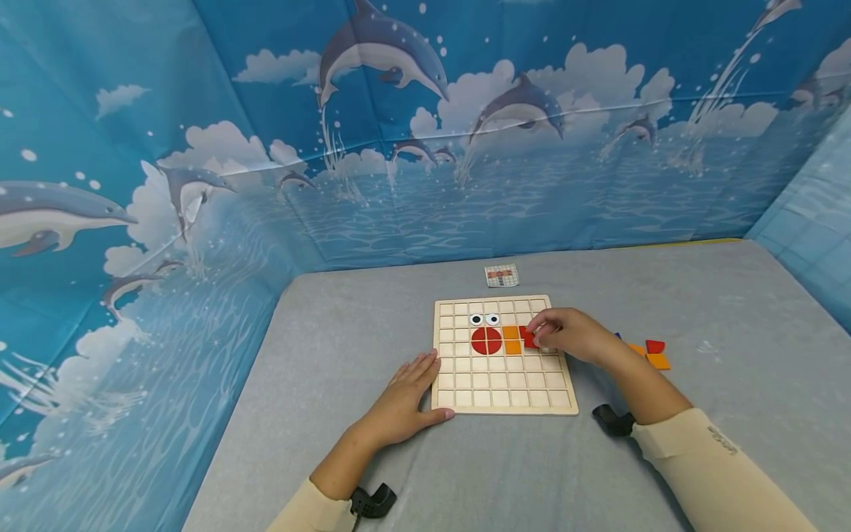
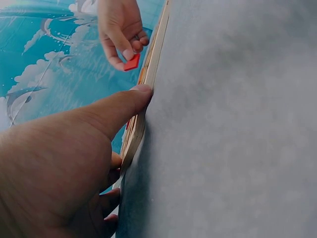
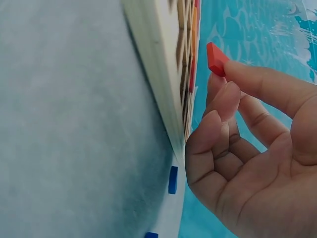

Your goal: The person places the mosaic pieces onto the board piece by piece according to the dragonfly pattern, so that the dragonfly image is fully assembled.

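A wooden grid board (image 1: 508, 380) lies on the grey table. On it are two eye pieces (image 1: 484, 320), a red circle of quarter pieces (image 1: 486, 340) and orange squares (image 1: 512, 340). My right hand (image 1: 568, 334) pinches a red piece (image 3: 216, 59) between thumb and finger, over the board just right of the orange squares; the wrist views show the piece raised off the board. My left hand (image 1: 399, 406) lies with spread fingers at the board's lower left corner, its thumb (image 2: 141, 91) touching the edge.
A small pattern card (image 1: 501, 275) lies behind the board. Loose red (image 1: 654, 346) and orange (image 1: 658, 361) pieces lie right of it, partly behind my right forearm, with blue pieces (image 3: 173, 180) nearby. A dolphin-print curtain (image 1: 412, 185) stands behind the table.
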A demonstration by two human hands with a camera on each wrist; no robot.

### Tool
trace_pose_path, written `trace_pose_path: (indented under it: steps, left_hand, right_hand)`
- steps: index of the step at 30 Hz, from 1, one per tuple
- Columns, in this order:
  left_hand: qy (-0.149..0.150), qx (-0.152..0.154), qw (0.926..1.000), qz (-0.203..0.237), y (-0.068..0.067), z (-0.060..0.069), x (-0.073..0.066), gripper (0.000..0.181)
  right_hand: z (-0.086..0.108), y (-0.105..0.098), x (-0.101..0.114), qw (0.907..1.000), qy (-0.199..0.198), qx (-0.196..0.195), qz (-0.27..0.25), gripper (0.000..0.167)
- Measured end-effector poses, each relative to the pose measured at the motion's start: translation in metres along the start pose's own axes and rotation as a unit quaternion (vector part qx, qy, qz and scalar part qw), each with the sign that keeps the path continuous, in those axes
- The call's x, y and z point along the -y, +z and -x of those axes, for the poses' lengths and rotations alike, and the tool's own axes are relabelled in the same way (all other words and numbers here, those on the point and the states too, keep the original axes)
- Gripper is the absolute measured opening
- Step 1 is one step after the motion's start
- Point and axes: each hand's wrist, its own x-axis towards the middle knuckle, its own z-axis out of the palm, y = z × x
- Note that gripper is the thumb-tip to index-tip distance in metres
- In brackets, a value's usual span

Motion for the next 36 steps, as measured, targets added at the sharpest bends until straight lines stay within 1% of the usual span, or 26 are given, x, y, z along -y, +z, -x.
trace_pose_path:
  steps: [3, 15, 22, 29, 36]
  left_hand:
    - [0.0, -0.001, 1.0, -0.001, 0.0, 0.0, 0.0, 0.092]
    - [0.0, -0.001, 1.0, 0.003, 0.001, 0.0, 0.0, 0.092]
    - [0.004, -0.005, 1.0, 0.003, 0.001, -0.001, 0.001, 0.092]
    - [0.003, -0.004, 1.0, 0.004, -0.001, -0.001, 0.0, 0.091]
    - [0.001, -0.002, 1.0, 0.007, -0.001, 0.0, 0.0, 0.092]
  right_hand:
    - [-0.001, 0.001, -0.002, 1.0, 0.001, 0.002, 0.001, 0.023]
    - [-0.003, 0.007, -0.007, 0.9998, -0.017, 0.007, 0.002, 0.019]
    - [-0.003, 0.009, -0.007, 0.9998, -0.017, 0.002, 0.009, 0.018]
    - [-0.004, 0.01, -0.01, 0.9993, -0.027, -0.005, 0.027, 0.017]
    - [-0.003, 0.012, -0.011, 0.9993, -0.025, -0.008, 0.026, 0.017]
